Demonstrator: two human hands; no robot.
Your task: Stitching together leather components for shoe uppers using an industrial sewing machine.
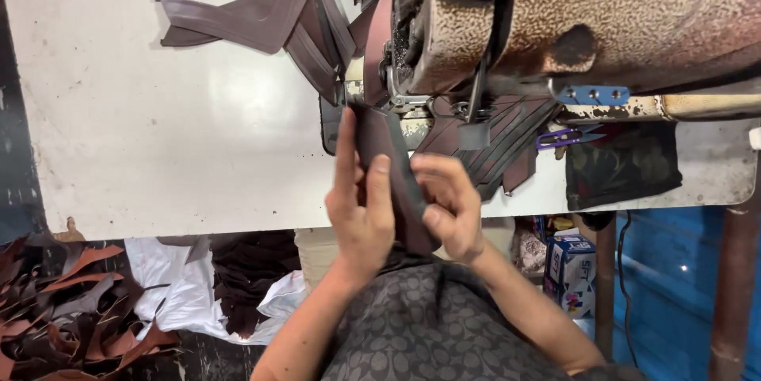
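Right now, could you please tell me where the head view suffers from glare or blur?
Head view: soft glare whitens the pale worktable left of centre; the rusty brown sewing machine looms close and slightly soft; both hands, left hand and right hand, and the dark maroon leather strip are mildly motion-blurred.

The person is wearing a dark grey garment (428,325) bearing a repeating lighter interlocking pattern. Both forearms are showing bare, without sleeves, gloves, rings or wrist items.

Left hand (361,202) and right hand (450,205) raised together (fingers pinched shut)
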